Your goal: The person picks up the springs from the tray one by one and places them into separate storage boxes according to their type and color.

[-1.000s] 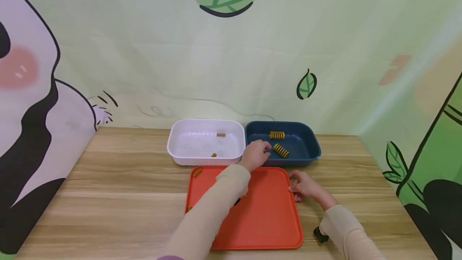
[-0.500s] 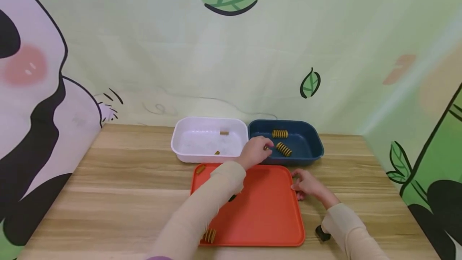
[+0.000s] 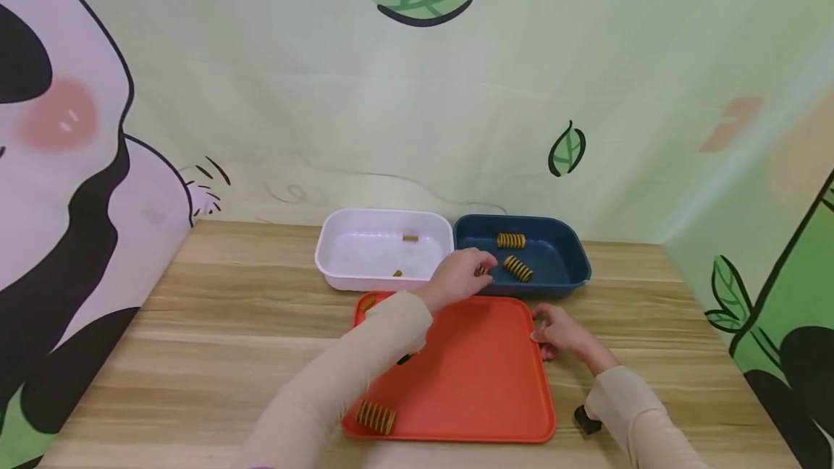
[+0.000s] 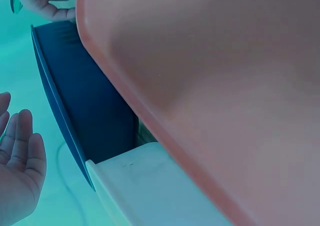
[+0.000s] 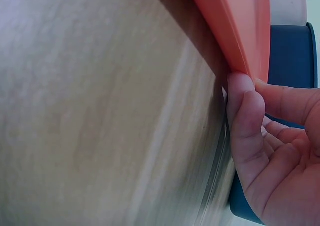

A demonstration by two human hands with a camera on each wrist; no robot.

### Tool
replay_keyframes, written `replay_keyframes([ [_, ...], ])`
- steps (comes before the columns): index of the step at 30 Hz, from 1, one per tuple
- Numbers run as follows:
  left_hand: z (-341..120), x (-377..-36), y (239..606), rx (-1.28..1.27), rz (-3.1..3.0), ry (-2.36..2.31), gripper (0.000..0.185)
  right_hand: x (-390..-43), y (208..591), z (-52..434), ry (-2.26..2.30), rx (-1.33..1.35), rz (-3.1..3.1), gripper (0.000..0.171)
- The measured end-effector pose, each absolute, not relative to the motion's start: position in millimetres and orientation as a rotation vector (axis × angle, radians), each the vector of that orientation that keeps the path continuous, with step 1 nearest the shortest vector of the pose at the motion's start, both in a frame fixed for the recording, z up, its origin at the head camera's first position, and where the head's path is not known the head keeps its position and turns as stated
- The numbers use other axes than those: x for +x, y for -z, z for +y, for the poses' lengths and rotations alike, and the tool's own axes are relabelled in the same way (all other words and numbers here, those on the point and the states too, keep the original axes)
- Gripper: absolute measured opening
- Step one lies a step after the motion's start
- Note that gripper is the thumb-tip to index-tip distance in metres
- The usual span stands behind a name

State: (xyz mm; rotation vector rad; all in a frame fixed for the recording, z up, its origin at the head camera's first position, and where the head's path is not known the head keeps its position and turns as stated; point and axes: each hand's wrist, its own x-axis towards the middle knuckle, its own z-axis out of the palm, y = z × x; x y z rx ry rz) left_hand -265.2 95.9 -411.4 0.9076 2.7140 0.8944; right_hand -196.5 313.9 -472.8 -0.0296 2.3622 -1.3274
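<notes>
My left hand (image 3: pixel 459 277) is over the left end of the dark blue bin (image 3: pixel 563 259), palm down. A yellow-brown coil spring (image 3: pixel 482 271) shows beside its fingertips, partly hidden. In the left wrist view the fingers of that hand (image 4: pixel 20 166) are loosely spread with nothing visible between them. Two more coil springs, one at the back (image 3: pixel 511 240) and one nearer (image 3: pixel 517 268), lie in the bin. My right hand (image 3: pixel 557 328) pinches the right rim of the red tray (image 3: pixel 482 368) between thumb and fingers, plain in the right wrist view (image 5: pixel 270 151).
Left of the blue bin stands a white bin (image 3: pixel 355 252) with small brown pieces, one at the back (image 3: pixel 410 238). Another small brown piece (image 3: pixel 368 302) lies at the tray's far left corner. A coil spring (image 3: pixel 376 417) lies at its near left corner. A patterned backdrop (image 3: pixel 391 107) rises behind.
The head view has swung slightly left. My left forearm has shifted left, uncovering the coil spring at the tray's near left corner. The right hand keeps its hold on the rim.
</notes>
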Motion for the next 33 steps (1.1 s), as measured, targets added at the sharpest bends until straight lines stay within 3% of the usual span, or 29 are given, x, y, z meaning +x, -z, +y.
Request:
replay_keyframes([
  [15,77,-239,413,1.048,2.726,-0.778,0.028,-198,474,315,1.323,-0.019,2.354,0.036],
  [33,17,-236,427,0.878,2.695,-0.738,0.026,-198,473,311,1.286,-0.052,2.386,0.036],
])
